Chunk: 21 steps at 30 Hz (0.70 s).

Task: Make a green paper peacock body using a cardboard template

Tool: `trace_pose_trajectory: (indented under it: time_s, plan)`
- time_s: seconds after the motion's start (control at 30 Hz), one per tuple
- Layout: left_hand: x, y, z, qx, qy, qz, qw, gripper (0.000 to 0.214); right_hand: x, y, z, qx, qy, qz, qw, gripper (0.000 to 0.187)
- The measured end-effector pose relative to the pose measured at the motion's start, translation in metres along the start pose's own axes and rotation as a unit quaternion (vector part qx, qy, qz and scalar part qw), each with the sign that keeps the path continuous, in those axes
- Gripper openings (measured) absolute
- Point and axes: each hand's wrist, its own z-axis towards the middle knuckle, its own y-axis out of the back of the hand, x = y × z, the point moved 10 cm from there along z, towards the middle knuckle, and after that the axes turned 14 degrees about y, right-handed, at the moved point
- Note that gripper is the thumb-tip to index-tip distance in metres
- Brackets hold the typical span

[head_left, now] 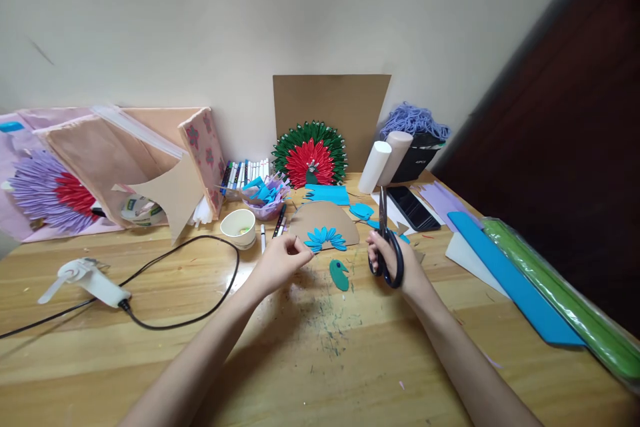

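Note:
My right hand (395,260) grips black-handled scissors (384,233), blades pointing up and away from me. My left hand (280,260) is closed in a pinch, fingertips together; what it holds is too small to make out. Between the hands a small green paper shape (339,274) lies on the wooden table (300,360). Just beyond it sits a brown cardboard half-disc (325,220) with several blue paper petals (325,239) fanned along its near edge.
A white glue gun (90,280) with a black cable (200,280) lies left. A paper cup (240,227), markers, a bowl of blue scraps, a finished red-green paper fan (310,157), a phone (413,207), and blue and green sheets (520,280) at right surround the work area.

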Motion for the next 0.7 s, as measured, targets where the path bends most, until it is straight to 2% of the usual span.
trace_pose_trajectory:
  time_s: [0.07, 0.17, 0.23, 0.37, 0.47, 0.57, 0.7]
  plan:
    - [0.002, -0.011, 0.002, 0.024, -0.003, -0.002, 1.0, 0.011, 0.004, -0.007, -0.003, 0.028, 0.016, -0.002, 0.999, 0.045]
    - [0.008, -0.033, 0.005, 0.074, -0.005, 0.012, 0.997, 0.01, 0.007, -0.032, -0.016, 0.111, -0.001, 0.001, 0.994, 0.042]
    - [0.008, -0.042, 0.006, 0.088, -0.014, 0.025, 0.996, 0.011, 0.008, -0.044, -0.023, 0.144, -0.012, -0.002, 0.99, 0.04]
    - [0.001, -0.047, 0.006, 0.09, -0.044, 0.051, 0.994, 0.015, 0.008, -0.046, -0.025, 0.13, -0.005, -0.005, 0.992, 0.038]
    - [-0.003, -0.042, 0.006, 0.062, -0.061, 0.042, 0.995, 0.017, 0.003, -0.042, -0.022, 0.112, -0.002, -0.01, 0.994, 0.037]
    - [-0.002, -0.038, 0.009, 0.036, -0.064, 0.009, 0.997, 0.021, -0.003, -0.045, -0.024, 0.125, -0.022, 0.008, 0.992, 0.036]
    - [0.004, -0.04, 0.013, 0.034, -0.057, -0.028, 0.997, 0.026, -0.002, -0.052, -0.029, 0.142, -0.043, 0.033, 0.988, 0.037]
